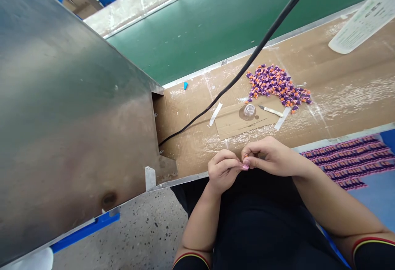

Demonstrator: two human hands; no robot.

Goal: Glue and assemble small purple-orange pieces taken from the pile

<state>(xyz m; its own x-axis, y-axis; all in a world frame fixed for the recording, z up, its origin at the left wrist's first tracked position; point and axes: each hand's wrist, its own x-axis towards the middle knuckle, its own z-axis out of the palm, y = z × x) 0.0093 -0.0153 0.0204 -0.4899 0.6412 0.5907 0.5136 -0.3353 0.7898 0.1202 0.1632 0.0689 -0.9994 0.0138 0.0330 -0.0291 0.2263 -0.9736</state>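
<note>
My left hand and my right hand meet at the table's near edge, fingertips pinched together. Between them is a small pink-and-orange piece, mostly covered by the fingers. Both hands seem to grip it. Just beyond lies a taped cardboard sheet bearing a small clear cup in a wet-looking patch and a knife with a pale handle. Behind the sheet, many small purple, orange and pink pieces are heaped.
A black cable crosses above the table from a large metal housing on the left. A green belt runs behind. Rows of purple-pink pieces lie on a blue surface at right. A white plastic container stands far right.
</note>
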